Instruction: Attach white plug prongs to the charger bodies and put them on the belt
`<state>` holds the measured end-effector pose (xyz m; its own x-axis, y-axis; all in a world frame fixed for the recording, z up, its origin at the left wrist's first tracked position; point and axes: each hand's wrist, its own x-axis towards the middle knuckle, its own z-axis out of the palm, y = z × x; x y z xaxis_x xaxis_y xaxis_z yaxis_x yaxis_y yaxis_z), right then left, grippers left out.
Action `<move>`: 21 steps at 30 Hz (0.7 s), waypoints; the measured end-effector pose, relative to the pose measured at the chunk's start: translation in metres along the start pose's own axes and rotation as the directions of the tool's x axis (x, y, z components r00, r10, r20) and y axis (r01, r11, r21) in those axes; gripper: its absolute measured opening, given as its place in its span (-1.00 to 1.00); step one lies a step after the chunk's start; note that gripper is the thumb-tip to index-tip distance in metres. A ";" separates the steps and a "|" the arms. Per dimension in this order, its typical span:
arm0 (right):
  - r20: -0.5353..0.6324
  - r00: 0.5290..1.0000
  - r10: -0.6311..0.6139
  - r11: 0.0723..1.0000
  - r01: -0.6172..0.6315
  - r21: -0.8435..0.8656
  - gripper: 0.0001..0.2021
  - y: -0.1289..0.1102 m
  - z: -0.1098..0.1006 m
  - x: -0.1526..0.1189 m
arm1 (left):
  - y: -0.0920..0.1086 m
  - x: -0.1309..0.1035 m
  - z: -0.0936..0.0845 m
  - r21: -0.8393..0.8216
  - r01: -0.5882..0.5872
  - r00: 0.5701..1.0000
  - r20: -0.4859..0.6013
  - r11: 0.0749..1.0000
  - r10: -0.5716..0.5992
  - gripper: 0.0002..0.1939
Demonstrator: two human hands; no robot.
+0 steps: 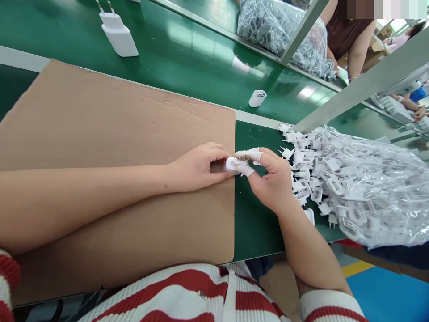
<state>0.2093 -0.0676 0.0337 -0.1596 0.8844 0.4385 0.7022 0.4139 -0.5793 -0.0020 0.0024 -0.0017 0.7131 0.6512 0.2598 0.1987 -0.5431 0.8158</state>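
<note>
Near the right edge of a brown cardboard sheet, a small white plastic part is held between both hands. My left hand pinches its left side with thumb and fingers. From the other side, my right hand, with white covers on its thumb and a finger, closes on the same part. The fingers hide much of its shape. Just right of my right hand, many loose white plug pieces spill from a clear plastic bag.
A white plug adapter lies on the green table at the upper left. A small white block stands beyond the cardboard. A slanted metal post rises at right. Behind the rail are another filled bag and a person.
</note>
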 end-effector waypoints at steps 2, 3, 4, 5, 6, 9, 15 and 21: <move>-0.005 1.000 -0.020 1.000 0.020 -0.019 -0.77 -0.001 0.001 0.000 | 0.000 0.000 0.000 -0.002 -0.003 1.000 -0.001 1.000 0.003 -0.70; -0.009 0.999 -0.031 0.999 0.031 -0.037 -0.76 -0.001 0.001 0.000 | 0.000 0.000 0.000 -0.002 -0.004 1.000 0.000 1.000 0.004 -0.70; -0.012 0.999 -0.039 0.998 0.039 -0.058 -0.75 -0.002 0.001 -0.001 | 0.000 0.000 0.000 -0.002 -0.005 1.000 -0.001 1.000 0.005 -0.70; -0.015 0.999 -0.043 0.996 0.042 -0.080 -0.74 -0.002 0.002 -0.001 | 0.000 0.000 0.000 -0.001 -0.004 1.000 -0.004 1.000 0.004 -0.70; -0.016 0.999 -0.041 0.995 0.039 -0.096 -0.73 -0.002 0.002 -0.001 | 0.000 -0.001 0.000 -0.002 -0.001 1.000 -0.008 1.000 0.001 -0.69; -0.010 1.000 -0.006 0.995 0.005 -0.095 -0.71 -0.003 0.002 -0.001 | 0.000 -0.001 0.001 -0.004 0.013 1.000 -0.015 1.000 -0.013 -0.67; 0.052 0.992 0.114 0.993 -0.114 0.001 -0.72 -0.005 -0.001 0.002 | 0.000 -0.002 0.004 -0.002 0.035 0.999 -0.027 0.999 -0.035 -0.64; -0.011 0.990 0.137 0.926 -0.132 -0.353 -0.69 -0.022 0.007 -0.003 | -0.001 -0.003 0.005 0.035 0.010 0.998 -0.055 0.999 -0.008 -0.67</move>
<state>0.1892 -0.0783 0.0405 -0.0544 0.9305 0.3622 0.9164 0.1906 -0.3520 -0.0006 -0.0021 -0.0057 0.6732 0.6838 0.2815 0.2289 -0.5546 0.8000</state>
